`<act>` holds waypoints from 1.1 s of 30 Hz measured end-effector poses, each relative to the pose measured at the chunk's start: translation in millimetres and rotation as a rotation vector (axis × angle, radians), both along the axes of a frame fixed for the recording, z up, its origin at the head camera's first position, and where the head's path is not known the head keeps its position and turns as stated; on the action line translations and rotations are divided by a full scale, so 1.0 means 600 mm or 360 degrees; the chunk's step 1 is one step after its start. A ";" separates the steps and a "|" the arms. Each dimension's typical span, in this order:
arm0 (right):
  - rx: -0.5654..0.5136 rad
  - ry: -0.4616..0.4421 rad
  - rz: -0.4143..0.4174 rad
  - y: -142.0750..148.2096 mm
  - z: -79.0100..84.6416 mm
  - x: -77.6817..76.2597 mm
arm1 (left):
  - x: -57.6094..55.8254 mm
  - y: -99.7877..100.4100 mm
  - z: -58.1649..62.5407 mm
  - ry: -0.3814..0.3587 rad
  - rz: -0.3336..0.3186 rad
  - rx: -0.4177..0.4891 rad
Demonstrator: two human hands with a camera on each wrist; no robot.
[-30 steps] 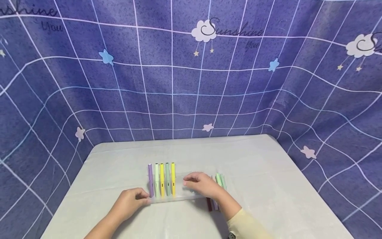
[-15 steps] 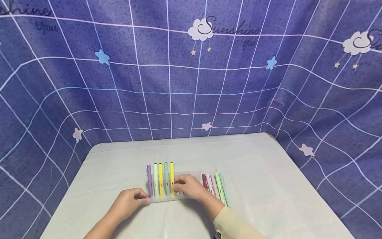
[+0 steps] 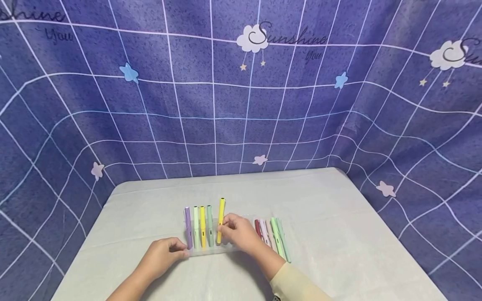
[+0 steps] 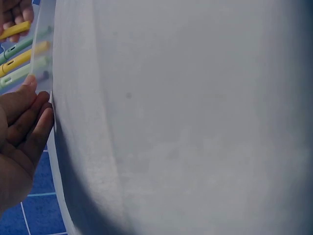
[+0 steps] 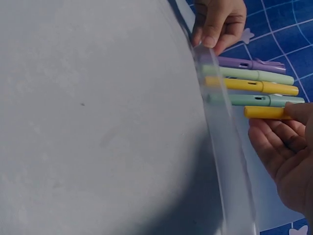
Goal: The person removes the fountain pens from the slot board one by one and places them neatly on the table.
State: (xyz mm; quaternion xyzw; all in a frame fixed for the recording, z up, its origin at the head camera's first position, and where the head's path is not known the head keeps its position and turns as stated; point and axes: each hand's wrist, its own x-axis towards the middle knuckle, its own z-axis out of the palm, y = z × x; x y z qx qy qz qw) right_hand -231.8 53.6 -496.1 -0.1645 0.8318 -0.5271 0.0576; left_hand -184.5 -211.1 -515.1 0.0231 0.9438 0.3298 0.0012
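My right hand [image 3: 242, 235] pinches a yellow pen [image 3: 221, 211] between thumb and fingers. The pen stands nearly upright above a clear plastic pen holder [image 3: 214, 251], its lower end free of the front ledge in the right wrist view. My left hand [image 3: 162, 256] grips the holder's left end, thumb on the front ledge [image 5: 230, 132]. Standing in a row in the holder are a purple pen [image 3: 188, 229], a pale green pen [image 3: 196, 228], another yellow pen [image 3: 203, 225] and a grey-green pen [image 3: 210, 225]. The right hand hides part of the holder's right side.
Right of the holder, several pens lie side by side, among them a dark red pen [image 3: 257, 228], a bright green pen [image 3: 277, 236] and a teal-green pen [image 3: 284, 240]. They rest on a pale cloth-covered table [image 3: 339, 242]. A blue patterned curtain [image 3: 233, 100] surrounds its back and sides.
My right hand has moved left to the rightmost standing yellow pen, taken hold of it and raised it up and slightly right. The left hand stays at the holder's end.
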 end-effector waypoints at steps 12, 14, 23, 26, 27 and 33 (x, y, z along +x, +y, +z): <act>-0.0202 -0.0185 0.0071 0.012 -0.018 0.008 | 0.002 -0.001 -0.005 0.0002 -0.0005 0.0029; -0.0223 -0.0190 0.0064 0.016 -0.020 0.011 | 0.003 -0.001 -0.006 0.0001 -0.0005 0.0032; -0.0257 -0.0225 0.0037 0.037 -0.021 0.016 | 0.004 -0.003 -0.007 -0.0003 -0.0009 0.0036; -0.0245 -0.0231 0.0030 0.045 -0.021 0.015 | 0.003 -0.003 -0.007 0.0004 -0.0009 0.0037; -0.0239 -0.0230 0.0029 0.047 -0.020 0.016 | 0.003 -0.003 -0.006 0.0008 -0.0008 0.0036; -0.0221 -0.0220 0.0029 0.061 -0.017 0.015 | 0.001 -0.003 -0.006 0.0026 -0.0010 0.0020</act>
